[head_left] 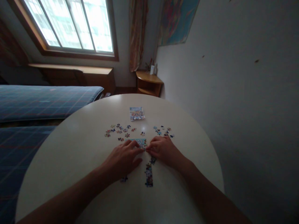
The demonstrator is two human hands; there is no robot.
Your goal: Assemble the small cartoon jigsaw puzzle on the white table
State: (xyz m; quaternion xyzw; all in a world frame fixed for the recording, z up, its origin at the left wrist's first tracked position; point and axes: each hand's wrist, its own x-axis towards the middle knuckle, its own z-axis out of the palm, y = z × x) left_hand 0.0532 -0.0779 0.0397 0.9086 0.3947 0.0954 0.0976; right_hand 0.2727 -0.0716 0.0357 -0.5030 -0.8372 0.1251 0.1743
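Observation:
My left hand (125, 157) rests over the left part of a joined jigsaw section (142, 142), its fingers apart and the index fingertip on the lower edge. At that section's lower right corner, my right hand (163, 149) pinches a small jigsaw piece (144, 149), mostly covered by the fingertips. Nearer to me lies a joined strip of jigsaw pieces (149, 175), with a small piece (153, 160) at its upper end. Another jigsaw piece (124, 179) shows partly from under my left forearm.
Loose jigsaw pieces (119, 131) are scattered left of centre on the round white table (105, 199). More loose pieces (159, 132) lie beyond my right hand. A printed packet (137, 114) is farther back. A wall (233, 109) runs along the right, a bed (46, 101) stands left.

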